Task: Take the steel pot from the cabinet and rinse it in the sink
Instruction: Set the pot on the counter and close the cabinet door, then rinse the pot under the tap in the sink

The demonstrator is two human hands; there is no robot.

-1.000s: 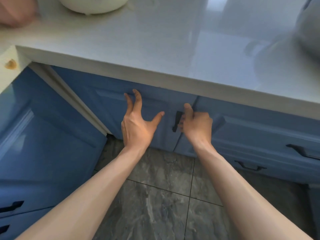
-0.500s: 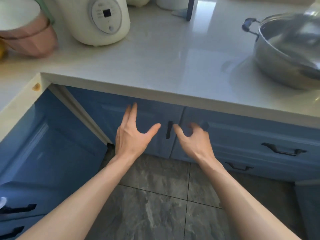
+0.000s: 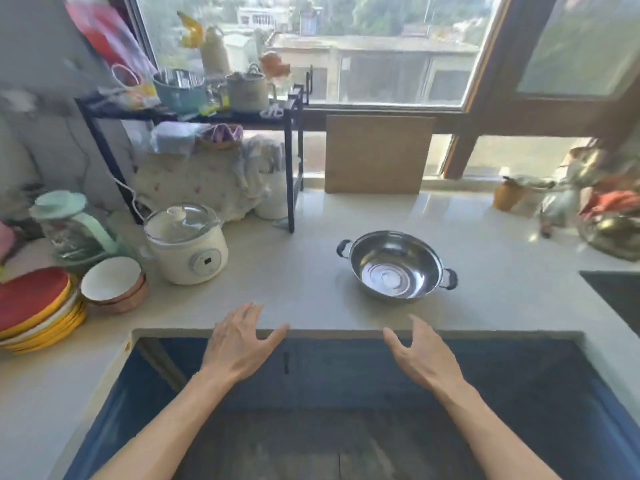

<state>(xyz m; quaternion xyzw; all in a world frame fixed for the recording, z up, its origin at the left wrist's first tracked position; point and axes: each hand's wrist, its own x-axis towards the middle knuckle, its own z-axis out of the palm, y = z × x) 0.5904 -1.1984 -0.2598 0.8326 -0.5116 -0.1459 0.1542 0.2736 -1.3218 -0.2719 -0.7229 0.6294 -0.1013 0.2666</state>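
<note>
A shiny steel pot (image 3: 394,265) with two black side handles stands empty on the pale countertop (image 3: 311,271), right of centre. My left hand (image 3: 239,344) is open at the counter's front edge, fingers spread, holding nothing. My right hand (image 3: 419,351) is open too, just below the counter edge and in front of the pot, apart from it. The blue cabinet doors (image 3: 346,372) under the counter are shut, with a black handle (image 3: 286,362) between my hands. A dark corner of the sink (image 3: 616,296) shows at the right edge.
A white rice cooker (image 3: 187,247), stacked bowls (image 3: 114,285) and red and yellow plates (image 3: 34,310) stand on the left. A black shelf rack (image 3: 207,116) with kitchenware and a wooden cutting board (image 3: 377,154) stand at the back, with a faucet (image 3: 568,192) and clutter at the right.
My right hand has let go of the cabinet handle. Both hands have lifted from the door fronts to the counter edge. The view has tilted up, showing the whole counter and window.
</note>
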